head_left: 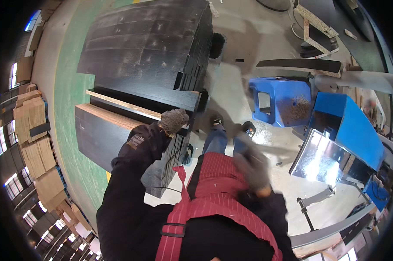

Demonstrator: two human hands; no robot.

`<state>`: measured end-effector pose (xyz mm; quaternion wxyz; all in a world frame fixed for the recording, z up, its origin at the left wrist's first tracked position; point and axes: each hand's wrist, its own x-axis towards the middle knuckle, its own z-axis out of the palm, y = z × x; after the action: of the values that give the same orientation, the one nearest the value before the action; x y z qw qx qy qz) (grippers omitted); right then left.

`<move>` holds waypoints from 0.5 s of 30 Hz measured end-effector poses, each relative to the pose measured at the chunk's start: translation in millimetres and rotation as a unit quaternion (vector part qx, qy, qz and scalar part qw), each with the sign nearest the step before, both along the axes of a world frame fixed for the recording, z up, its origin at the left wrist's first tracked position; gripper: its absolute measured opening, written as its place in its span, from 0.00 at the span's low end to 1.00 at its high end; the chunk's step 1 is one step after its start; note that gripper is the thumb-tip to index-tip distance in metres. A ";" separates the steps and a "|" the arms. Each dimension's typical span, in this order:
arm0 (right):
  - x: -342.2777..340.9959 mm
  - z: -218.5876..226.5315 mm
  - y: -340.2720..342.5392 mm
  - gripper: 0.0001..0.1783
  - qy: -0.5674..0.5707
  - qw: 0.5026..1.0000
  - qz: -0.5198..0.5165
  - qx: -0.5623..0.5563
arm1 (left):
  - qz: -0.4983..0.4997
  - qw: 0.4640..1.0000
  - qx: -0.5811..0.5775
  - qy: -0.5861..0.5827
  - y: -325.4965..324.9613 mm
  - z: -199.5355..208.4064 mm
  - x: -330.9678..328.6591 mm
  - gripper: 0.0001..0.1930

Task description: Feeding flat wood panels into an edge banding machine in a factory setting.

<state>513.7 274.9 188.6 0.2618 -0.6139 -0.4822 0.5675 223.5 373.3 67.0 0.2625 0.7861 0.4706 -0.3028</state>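
My left hand point(174, 120), in a grey knitted glove, is closed on the right end of a black-faced board point(123, 105) with a raw tan edge. That board lies tilted between two stacks of similar black boards. The taller stack point(144, 48) rises beyond it, and the lower stack point(101, 135) stands on the near side, partly behind my left sleeve. My right hand point(254, 167), also gloved, hangs in front of the red striped apron point(216, 174), apart from the boards. Motion smears its fingers, so its grip is not readable.
A blue plastic stool point(281, 102) dusted with sawdust stands to the right, with a blue machine housing point(348, 130) and a shiny metal plate point(317, 158) beside it. A black strip of board point(301, 66) lies beyond the stool. Cardboard piles point(40, 161) line the far left.
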 end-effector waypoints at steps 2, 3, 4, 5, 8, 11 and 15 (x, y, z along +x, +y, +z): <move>-48.5 -46.6 24.2 0.33 -0.096 0.981 0.169 -0.016 | 0.047 0.993 0.028 -0.100 -10.9 32.1 -5.9 0.10; -67.4 -85.4 26.8 0.36 -0.141 0.961 0.234 -0.032 | 0.028 0.993 0.056 -0.098 -12.3 35.8 -3.1 0.12; -85.8 -123.3 31.5 0.39 -0.179 0.935 0.303 -0.039 | 0.035 0.993 0.069 -0.093 -30.0 17.3 -12.7 0.12; -102.6 -138.8 39.1 0.42 -0.202 0.912 0.356 -0.016 | 0.298 0.852 -0.039 -0.429 -62.3 -19.1 -31.4 0.13; -141.2 -155.5 65.0 0.49 -0.251 0.860 0.445 -0.007 | 0.242 0.928 0.007 -0.282 -72.4 21.9 -23.3 0.16; -178.8 -186.0 69.9 0.45 -0.290 0.824 0.485 0.034 | 0.521 0.771 -0.006 -0.367 -131.5 50.3 1.0 0.16; -189.1 -259.1 62.8 0.26 -0.268 0.881 0.377 0.100 | 0.693 0.578 -0.074 -0.425 -165.4 34.7 5.9 0.17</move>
<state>324.7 337.7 -70.5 -0.0518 -0.4850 -0.7832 0.3857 229.4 207.8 101.7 0.6197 0.2378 0.6825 0.3059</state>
